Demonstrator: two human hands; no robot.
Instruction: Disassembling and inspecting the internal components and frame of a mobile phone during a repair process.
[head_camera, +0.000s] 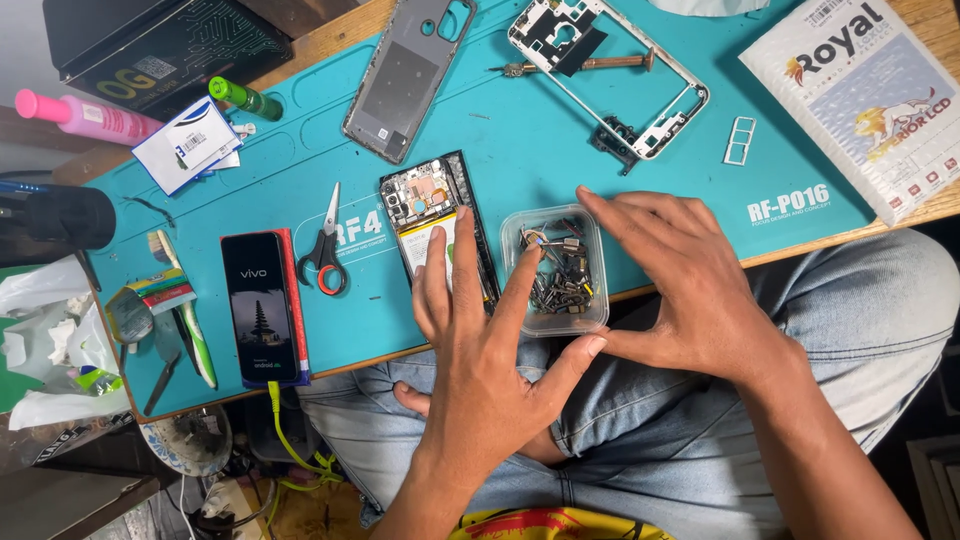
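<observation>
A big blue-green mat covers the tabletop, and the person sits behind it with both hands over the front edge. On the mat lies an opened phone with its insides showing, screen side down. Just right of it sits a small clear plastic tub full of tiny dark screws and bits.

The right hand holds the tub steady, fingers spread along its far side and thumb at its near corner. The left hand lies partly on the opened phone, and its pointer finger reaches into the tub. That grip is apart: the fingers are spread and pinch nothing yet.

To do this well, I think the tub should stay flat and still, so nothing spills. The finger should push the bits slowly aside, one at a time, until the right small piece shows.

Further left lie scissors and a second phone with its screen lit.
</observation>
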